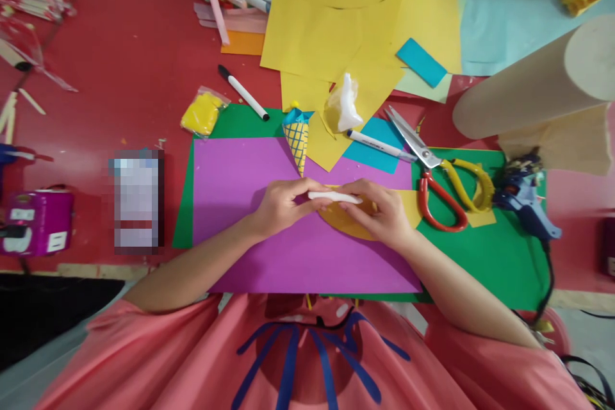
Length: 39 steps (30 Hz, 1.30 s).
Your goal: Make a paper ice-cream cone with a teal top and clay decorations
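Note:
Both my hands meet over a purple paper sheet [250, 230]. My left hand [281, 205] and my right hand [379, 211] pinch the two ends of a thin white strip [334, 196], fingers closed on it. Under my right hand lies a rounded yellow-orange paper piece [343, 221]. Just beyond my hands stands a small paper cone [296, 138], yellow with a blue grid and a blue top.
Scissors [442, 179] with red and yellow handles and a blue glue gun [523, 195] lie right on green paper [490, 256]. Markers [243, 93] [379, 144], a white plastic wad [344, 106], yellow sheets [336, 19], a yellow packet [202, 114], a cardboard roll [533, 86].

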Available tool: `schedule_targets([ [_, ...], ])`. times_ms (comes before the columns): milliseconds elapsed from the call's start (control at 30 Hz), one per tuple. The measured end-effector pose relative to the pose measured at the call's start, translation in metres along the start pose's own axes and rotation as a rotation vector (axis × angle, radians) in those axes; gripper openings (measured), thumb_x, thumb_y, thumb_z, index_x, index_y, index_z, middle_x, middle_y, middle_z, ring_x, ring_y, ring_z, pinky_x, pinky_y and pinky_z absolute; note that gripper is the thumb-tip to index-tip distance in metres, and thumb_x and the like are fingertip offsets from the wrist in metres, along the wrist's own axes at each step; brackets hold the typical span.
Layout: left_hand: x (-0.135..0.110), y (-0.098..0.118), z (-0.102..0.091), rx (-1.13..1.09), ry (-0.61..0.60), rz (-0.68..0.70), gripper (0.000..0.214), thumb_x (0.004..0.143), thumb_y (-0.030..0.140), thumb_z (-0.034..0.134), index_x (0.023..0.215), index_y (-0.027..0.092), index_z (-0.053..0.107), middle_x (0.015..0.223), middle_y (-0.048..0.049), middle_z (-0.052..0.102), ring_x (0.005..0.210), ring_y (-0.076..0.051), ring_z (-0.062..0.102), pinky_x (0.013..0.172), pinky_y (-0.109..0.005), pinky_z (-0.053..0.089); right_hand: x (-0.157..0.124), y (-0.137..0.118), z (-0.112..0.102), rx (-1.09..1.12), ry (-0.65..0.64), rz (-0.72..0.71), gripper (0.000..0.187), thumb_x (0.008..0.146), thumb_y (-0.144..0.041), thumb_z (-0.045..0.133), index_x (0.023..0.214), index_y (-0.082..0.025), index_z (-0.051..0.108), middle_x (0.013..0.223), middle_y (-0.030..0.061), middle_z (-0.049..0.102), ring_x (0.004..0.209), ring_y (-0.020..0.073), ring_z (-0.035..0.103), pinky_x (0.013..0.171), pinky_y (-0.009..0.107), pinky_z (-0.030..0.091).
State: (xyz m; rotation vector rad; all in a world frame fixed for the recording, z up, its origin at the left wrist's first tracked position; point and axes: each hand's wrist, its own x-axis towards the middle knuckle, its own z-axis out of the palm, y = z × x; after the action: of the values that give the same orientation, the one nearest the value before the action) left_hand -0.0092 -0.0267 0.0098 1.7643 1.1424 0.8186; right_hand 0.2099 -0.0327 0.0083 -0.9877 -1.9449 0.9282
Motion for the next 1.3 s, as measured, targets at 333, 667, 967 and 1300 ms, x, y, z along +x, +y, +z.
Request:
schedule_targets([
  [333, 0.0027, 0.0012, 0.0023, -0.026, 0.013, 0.126, 0.034, 0.083, 0.04, 0.073, 0.109, 0.02, 0.075, 0.1, -0.0073, 0.079, 0.084, -0.015, 0.077, 0.079, -0.021, 0.059, 0.0007, -0.0017, 0.0008, -0.004, 0.049, 0.016, 0.015, 0.089, -0.023, 0.066, 0.104, -0.02, 0.064, 0.096, 0.0057, 0.078, 0.084, 0.0154, 0.074, 0.074, 0.025, 0.058],
  [667, 0.0005, 0.0026, 0.0031, 0.008, 0.059, 0.089, 0.027, 0.086, 0.044, 0.068, 0.094, 0.019, 0.077, 0.088, -0.0046, 0.08, 0.074, -0.014, 0.076, 0.071, -0.018, 0.058, -0.0009, -0.0013, -0.0006, -0.027, 0.056, 0.046, 0.012, 0.091, -0.03, 0.064, 0.095, -0.021, 0.071, 0.085, 0.0036, 0.079, 0.071, 0.0152, 0.074, 0.063, 0.023, 0.057],
  [967, -0.0003, 0.0003, 0.0035, 0.002, 0.053, 0.188, 0.034, 0.086, 0.035, 0.07, 0.119, 0.024, 0.071, 0.111, -0.0039, 0.077, 0.09, -0.015, 0.077, 0.082, -0.019, 0.06, 0.0014, 0.0005, -0.0033, 0.055, 0.08, 0.136, 0.032, 0.087, -0.042, 0.069, 0.111, -0.02, 0.071, 0.097, 0.006, 0.079, 0.081, 0.0178, 0.076, 0.072, 0.027, 0.06],
  [1300, 0.0006, 0.0069, 0.0015, -0.104, 0.022, 0.147, 0.024, 0.087, 0.037, 0.069, 0.104, 0.023, 0.077, 0.101, -0.004, 0.079, 0.081, -0.015, 0.077, 0.073, -0.019, 0.06, 0.001, -0.001, -0.0004, 0.17, 0.076, 0.025, 0.023, 0.085, -0.034, 0.072, 0.103, -0.022, 0.064, 0.095, 0.0048, 0.076, 0.086, 0.0166, 0.074, 0.077, 0.028, 0.06],
])
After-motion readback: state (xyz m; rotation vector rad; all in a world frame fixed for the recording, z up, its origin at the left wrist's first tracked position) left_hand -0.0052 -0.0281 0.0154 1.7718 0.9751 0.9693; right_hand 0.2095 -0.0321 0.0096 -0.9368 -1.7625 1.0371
